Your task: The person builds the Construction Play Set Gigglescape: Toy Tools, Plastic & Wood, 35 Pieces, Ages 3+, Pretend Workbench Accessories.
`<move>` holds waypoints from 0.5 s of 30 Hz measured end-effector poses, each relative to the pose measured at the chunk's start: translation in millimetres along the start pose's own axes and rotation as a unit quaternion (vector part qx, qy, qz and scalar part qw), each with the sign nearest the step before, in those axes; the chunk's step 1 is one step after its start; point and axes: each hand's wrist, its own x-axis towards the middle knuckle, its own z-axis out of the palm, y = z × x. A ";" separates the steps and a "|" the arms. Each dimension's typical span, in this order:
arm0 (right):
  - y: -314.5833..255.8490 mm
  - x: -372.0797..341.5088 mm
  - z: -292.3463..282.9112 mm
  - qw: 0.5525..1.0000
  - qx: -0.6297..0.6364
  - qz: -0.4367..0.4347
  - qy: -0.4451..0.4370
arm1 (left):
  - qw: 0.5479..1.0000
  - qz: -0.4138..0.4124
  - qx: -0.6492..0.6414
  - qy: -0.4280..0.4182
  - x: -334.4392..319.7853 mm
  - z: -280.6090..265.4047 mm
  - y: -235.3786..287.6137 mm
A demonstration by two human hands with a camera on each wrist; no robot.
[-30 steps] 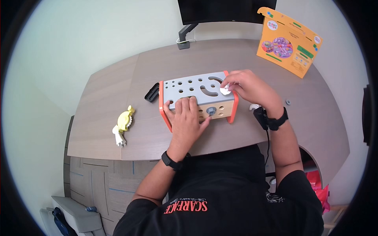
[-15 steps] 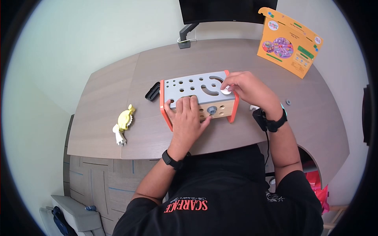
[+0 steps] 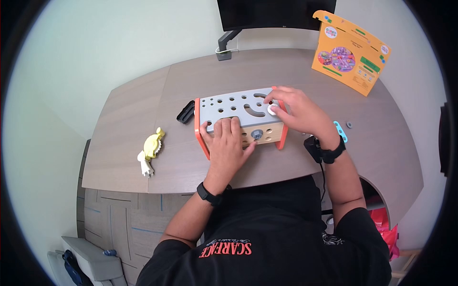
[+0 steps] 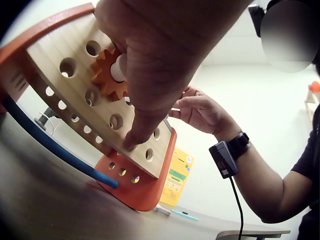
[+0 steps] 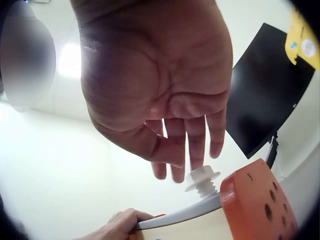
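Note:
A toy workbench (image 3: pixel 224 106) with a grey holed top, wooden front and orange end panels stands on the table. My left hand (image 3: pixel 224 148) grips its front edge, fingers over the top and thumb against the front. Beside that thumb, the left wrist view shows an orange gear (image 4: pixel 106 75) on the wooden panel. A white screw (image 5: pixel 202 179) stands upright in the top near the right end, part of its thread showing above the surface. My right hand (image 3: pixel 303 112) is around the screw's head, its thumb and fingers spread apart.
A yellow toy with a toothed disc (image 3: pixel 152 145) and a white piece (image 3: pixel 146 166) lie at left. A black tray-like piece (image 3: pixel 185 112) sits beyond the bench's left end. Right of it are a turquoise holed strip (image 3: pixel 340 131) and a grey nut (image 3: pixel 349 125). A yellow box (image 3: pixel 350 52) stands behind.
My right hand's thumb and fingers have spread from their pinch on the white screw, and the wrist has turned, showing more of the turquoise strip. The left hand stays put.

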 end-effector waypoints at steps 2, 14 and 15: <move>0.8 -1.4 2.2 0.999 -0.031 0.020 0.012 | 1.000 0.001 -0.001 0.001 -0.1 0.3 0.2; -6.6 -19.4 6.2 0.998 -0.018 0.049 0.043 | 1.000 -0.002 -0.001 -0.002 -1.0 0.3 -0.4; -7.0 -26.1 12.0 0.994 -0.032 0.084 0.069 | 1.000 -0.003 -0.003 -0.006 -1.2 0.1 -0.6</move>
